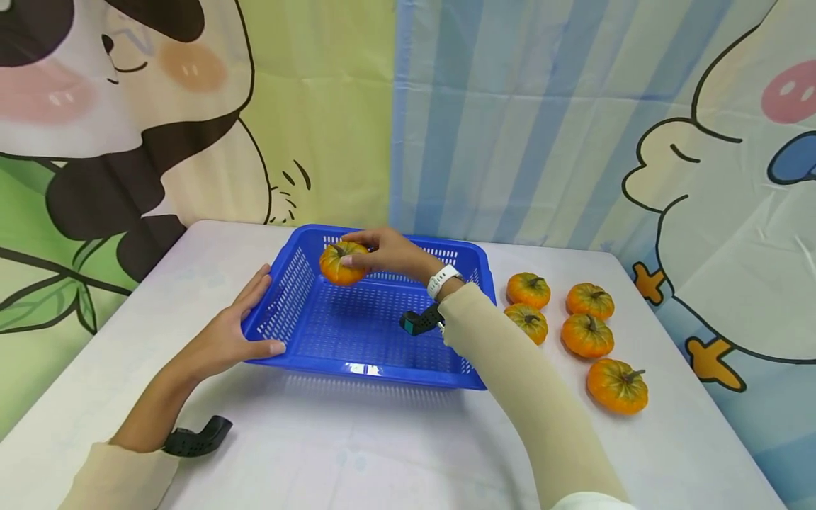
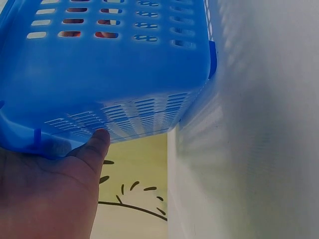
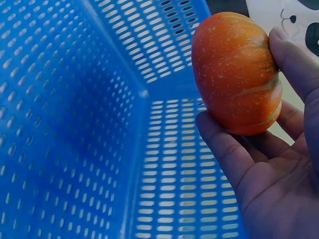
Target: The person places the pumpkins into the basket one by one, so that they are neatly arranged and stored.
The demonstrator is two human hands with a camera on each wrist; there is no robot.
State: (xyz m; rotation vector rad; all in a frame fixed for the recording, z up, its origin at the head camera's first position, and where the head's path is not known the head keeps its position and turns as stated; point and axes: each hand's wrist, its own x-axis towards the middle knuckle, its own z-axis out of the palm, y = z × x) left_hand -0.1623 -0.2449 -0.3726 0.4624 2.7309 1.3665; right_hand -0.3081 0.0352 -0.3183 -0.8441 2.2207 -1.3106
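Held pumpkin [image 1: 347,275]: orange, ribbed, off the basket floor, above the far left part of the blue basket [image 1: 389,370], near its left end wall.
Stem and long axis: in the head view the stem [image 1: 336,248] is on the upper side, leaning toward the left; the squat body is wider than tall, its broad axis running roughly left to right. The right wrist view has the broad axis nearly upright, the stem hidden.
Right hand [image 1: 392,252]: thumb and fingers pinch the held pumpkin from opposite sides.
Basket contents: a shadow lies on the slotted floor below the held pumpkin; the right hand reaches in over the near right side.
Left hand [image 1: 226,336]: at the basket's left end, thumb on the near corner rim, the other fingers fairly straight along the left side, spread away from the thumb.
Loose pumpkins: five on the white counter [image 1: 395,446] right of the basket; two near its right end, one partly behind the right sleeve [image 1: 519,375]; three farther right, the nearest pumpkin [image 1: 615,388] with its stem pointing right.
Right wrist: white band [image 1: 443,281].
Backdrop: printed curtain [image 1: 344,106] behind the counter.
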